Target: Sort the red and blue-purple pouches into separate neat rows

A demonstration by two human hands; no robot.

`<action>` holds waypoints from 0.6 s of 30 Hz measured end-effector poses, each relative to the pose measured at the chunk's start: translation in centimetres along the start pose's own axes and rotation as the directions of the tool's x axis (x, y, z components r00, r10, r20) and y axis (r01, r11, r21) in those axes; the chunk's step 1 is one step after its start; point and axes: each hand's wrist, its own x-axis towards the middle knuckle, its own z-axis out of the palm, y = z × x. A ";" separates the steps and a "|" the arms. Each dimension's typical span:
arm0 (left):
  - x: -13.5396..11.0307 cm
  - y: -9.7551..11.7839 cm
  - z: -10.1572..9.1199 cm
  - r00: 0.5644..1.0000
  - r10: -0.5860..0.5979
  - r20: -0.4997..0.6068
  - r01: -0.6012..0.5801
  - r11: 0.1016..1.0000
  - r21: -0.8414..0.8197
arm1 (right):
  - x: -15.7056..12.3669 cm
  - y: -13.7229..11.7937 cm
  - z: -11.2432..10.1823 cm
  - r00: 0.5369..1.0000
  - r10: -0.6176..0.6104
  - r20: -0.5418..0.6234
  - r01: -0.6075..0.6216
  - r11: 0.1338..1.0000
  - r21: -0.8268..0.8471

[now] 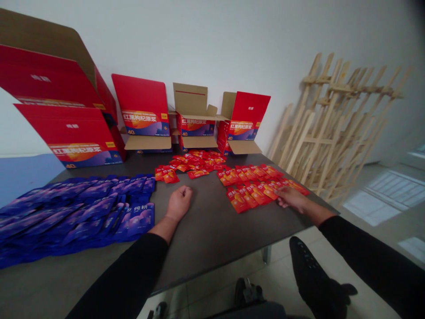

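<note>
My left hand (pixel 179 202) rests as a closed fist on the grey table (pixel 202 230), with nothing showing in it. It lies between the blue pouches (pixel 141 217) and the red sachets. At the right, my right hand (pixel 292 199) has its fingers closed at the edge of a red sachet (pixel 270 191) in the front overlapping row; the fingertips are partly hidden. Behind that row lies a second row of red sachets (pixel 244 173). A loose heap of red sachets (pixel 197 160) sits farther back, near the middle.
Red cartons with raised flaps line the back: a large stacked pair (pixel 83 137) at left, then a carton (pixel 146 117), another carton (pixel 197 126) and a right-hand carton (pixel 244 124). Wooden easels (pixel 318 133) lean against the wall. The table's front edge (pixel 229 262) is near me.
</note>
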 end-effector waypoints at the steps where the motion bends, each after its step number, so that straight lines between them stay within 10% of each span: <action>1: 0.0 0.0 0.0 1.000 0.000 0.002 0.000 1.000 0.000 | 0.1 0.1 0.0 1.000 -0.006 -0.010 0.006 1.000 -0.024; 12: -0.1 0.2 -0.1 1.000 -0.005 0.003 0.005 1.000 -0.003 | 0.5 0.9 -0.7 0.996 -0.063 0.065 0.079 0.958 -0.276; 18: -0.1 0.3 -0.1 1.000 -0.004 0.005 0.004 1.000 -0.014 | 2.7 -1.2 -1.2 0.898 -0.439 -0.017 0.315 0.671 -0.671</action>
